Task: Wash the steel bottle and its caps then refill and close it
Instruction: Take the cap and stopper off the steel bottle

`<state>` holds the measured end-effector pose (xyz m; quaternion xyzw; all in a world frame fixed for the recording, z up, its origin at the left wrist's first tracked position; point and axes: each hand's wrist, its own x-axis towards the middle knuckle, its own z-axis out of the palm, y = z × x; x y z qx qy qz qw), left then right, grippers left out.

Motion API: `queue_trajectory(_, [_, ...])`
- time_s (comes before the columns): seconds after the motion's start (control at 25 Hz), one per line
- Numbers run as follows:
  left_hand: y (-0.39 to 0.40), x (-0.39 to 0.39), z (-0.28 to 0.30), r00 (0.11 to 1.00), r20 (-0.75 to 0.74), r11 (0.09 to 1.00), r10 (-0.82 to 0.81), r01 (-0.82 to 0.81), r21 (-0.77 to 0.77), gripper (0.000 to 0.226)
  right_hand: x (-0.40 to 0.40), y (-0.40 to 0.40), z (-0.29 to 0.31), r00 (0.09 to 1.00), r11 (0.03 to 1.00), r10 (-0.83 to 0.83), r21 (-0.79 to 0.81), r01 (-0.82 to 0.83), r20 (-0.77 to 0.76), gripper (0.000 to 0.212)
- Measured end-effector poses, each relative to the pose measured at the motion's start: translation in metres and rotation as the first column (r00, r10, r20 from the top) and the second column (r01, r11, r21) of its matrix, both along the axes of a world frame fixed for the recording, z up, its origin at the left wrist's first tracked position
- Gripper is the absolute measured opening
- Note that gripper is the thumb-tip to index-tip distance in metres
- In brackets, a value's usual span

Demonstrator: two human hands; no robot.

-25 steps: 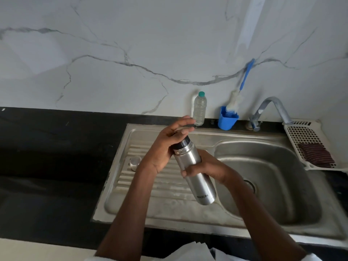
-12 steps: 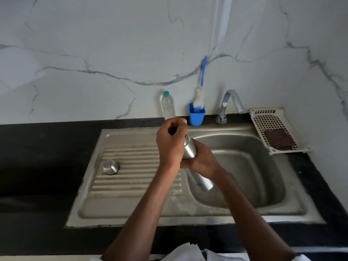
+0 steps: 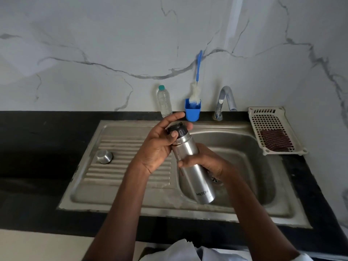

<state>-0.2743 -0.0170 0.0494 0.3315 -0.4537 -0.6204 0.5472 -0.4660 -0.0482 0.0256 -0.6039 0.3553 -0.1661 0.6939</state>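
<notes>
Silver steel bottle (image 3: 190, 166) with black cap (image 3: 178, 129); blue brush holder (image 3: 192, 113); veined white wall (image 3: 94, 44).

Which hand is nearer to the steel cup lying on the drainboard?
Left. The left hand grips the black inner cap just right of the steel cup; the right hand holds the steel bottle farther right.

we're looking down at a home kitchen, by the look of it: a stainless steel sink (image 3: 120, 196) with a ribbed draining board set into a black counter (image 3: 47, 132), a curved tap (image 3: 225, 102) behind the basin, white veined marble-look wall (image 3: 94, 44), a bottle brush (image 3: 195, 89) in a blue holder (image 3: 192, 112), and a white plastic tray (image 3: 254, 117) holding what may be a scrub pad.
</notes>
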Motion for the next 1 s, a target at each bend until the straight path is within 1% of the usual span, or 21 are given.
queue_trajectory(0.04, [0.002, -0.005, -0.001, 0.992, 0.047, 0.993, 0.119, -0.12, 0.021, 0.059, 0.003, -0.002, -0.003, 0.998, 0.998, -0.042, -0.056, 0.04, -0.045, 0.046])
queue_trajectory(0.08, [0.003, -0.011, -0.004, 0.958, 0.119, 0.962, 0.262, -0.269, 0.051, 0.055, 0.008, -0.003, -0.006, 0.989, 0.987, -0.1, -0.135, 0.085, -0.105, 0.048])
queue_trajectory(0.12, [0.003, -0.017, -0.007, 0.896, 0.206, 0.906, 0.394, -0.416, 0.076, 0.05, 0.013, -0.004, -0.009, 0.973, 0.968, -0.158, -0.222, 0.119, -0.166, 0.052])
queue_trajectory(0.16, [0.003, -0.022, -0.01, 0.824, 0.29, 0.844, 0.487, -0.529, 0.089, 0.045, 0.017, -0.004, -0.014, 0.953, 0.945, -0.202, -0.3, 0.129, -0.224, 0.057])
queue_trajectory(0.2, [0.003, -0.025, -0.013, 0.764, 0.357, 0.794, 0.538, -0.602, 0.091, 0.043, 0.02, -0.003, -0.017, 0.939, 0.927, -0.219, -0.356, 0.115, -0.266, 0.062])
queue_trajectory(0.24, [0.004, -0.027, -0.014, 0.734, 0.398, 0.773, 0.55, -0.628, 0.09, 0.042, 0.023, -0.002, -0.021, 0.933, 0.919, -0.22, -0.382, 0.1, -0.285, 0.064])
queue_trajectory(0.28, [0.004, -0.026, -0.014, 0.752, 0.403, 0.792, 0.521, -0.603, 0.1, 0.043, 0.024, -0.002, -0.024, 0.934, 0.918, -0.218, -0.384, 0.098, -0.283, 0.064])
queue_trajectory(0.32, [0.004, -0.023, -0.014, 0.807, 0.371, 0.836, 0.46, -0.534, 0.126, 0.046, 0.026, -0.002, -0.027, 0.938, 0.923, -0.222, -0.367, 0.115, -0.265, 0.061])
queue_trajectory(0.4, [0.003, -0.009, -0.013, 0.93, 0.201, 0.92, 0.307, -0.344, 0.186, 0.059, 0.028, -0.003, -0.029, 0.946, 0.932, -0.241, -0.324, 0.162, -0.218, 0.058])
queue_trajectory(0.44, [0.003, 0.0, -0.014, 0.96, 0.118, 0.945, 0.253, -0.272, 0.184, 0.065, 0.029, -0.004, -0.029, 0.947, 0.932, -0.247, -0.318, 0.175, -0.204, 0.057])
queue_trajectory(0.48, [0.003, 0.008, -0.015, 0.972, 0.077, 0.96, 0.224, -0.233, 0.158, 0.068, 0.03, -0.006, -0.029, 0.947, 0.93, -0.251, -0.319, 0.18, -0.2, 0.056])
queue_trajectory(0.52, [0.002, 0.016, -0.017, 0.972, 0.082, 0.966, 0.219, -0.228, 0.121, 0.069, 0.033, -0.009, -0.028, 0.947, 0.928, -0.254, -0.326, 0.18, -0.199, 0.055])
queue_trajectory(0.6, [0.001, 0.025, -0.017, 0.935, 0.185, 0.943, 0.302, -0.322, 0.087, 0.066, 0.041, -0.014, -0.027, 0.942, 0.922, -0.262, -0.344, 0.18, -0.21, 0.055])
queue_trajectory(0.68, [-0.003, 0.025, -0.014, 0.838, 0.335, 0.873, 0.43, -0.481, 0.085, 0.052, 0.054, -0.018, -0.025, 0.937, 0.911, -0.255, -0.384, 0.15, -0.239, 0.058])
queue_trajectory(0.72, [-0.006, 0.027, -0.013, 0.805, 0.384, 0.851, 0.453, -0.518, 0.083, 0.046, 0.062, -0.019, -0.026, 0.934, 0.905, -0.249, -0.404, 0.131, -0.255, 0.059])
queue_trajectory(0.76, [-0.009, 0.034, -0.014, 0.809, 0.394, 0.858, 0.436, -0.506, 0.087, 0.043, 0.07, -0.021, -0.027, 0.932, 0.902, -0.246, -0.415, 0.119, -0.267, 0.06])
queue_trajectory(0.8, [-0.011, 0.043, -0.016, 0.85, 0.354, 0.886, 0.389, -0.451, 0.11, 0.044, 0.076, -0.022, -0.028, 0.93, 0.902, -0.246, -0.415, 0.117, -0.273, 0.06])
queue_trajectory(0.88, [-0.013, 0.069, -0.018, 0.952, 0.176, 0.943, 0.252, -0.282, 0.175, 0.054, 0.089, -0.027, -0.032, 0.932, 0.911, -0.247, -0.392, 0.129, -0.267, 0.061])
queue_trajectory(0.92, [-0.013, 0.081, -0.017, 0.973, 0.113, 0.961, 0.201, -0.218, 0.17, 0.06, 0.095, -0.029, -0.034, 0.935, 0.914, -0.243, -0.383, 0.133, -0.258, 0.062])
queue_trajectory(0.96, [-0.013, 0.092, -0.019, 0.977, 0.094, 0.968, 0.193, -0.205, 0.145, 0.061, 0.101, -0.031, -0.035, 0.937, 0.916, -0.238, -0.38, 0.129, -0.256, 0.062])
queue_trajectory(1.0, [-0.013, 0.101, -0.02, 0.964, 0.119, 0.96, 0.24, -0.253, 0.117, 0.059, 0.108, -0.032, -0.036, 0.937, 0.917, -0.228, -0.381, 0.116, -0.263, 0.063])
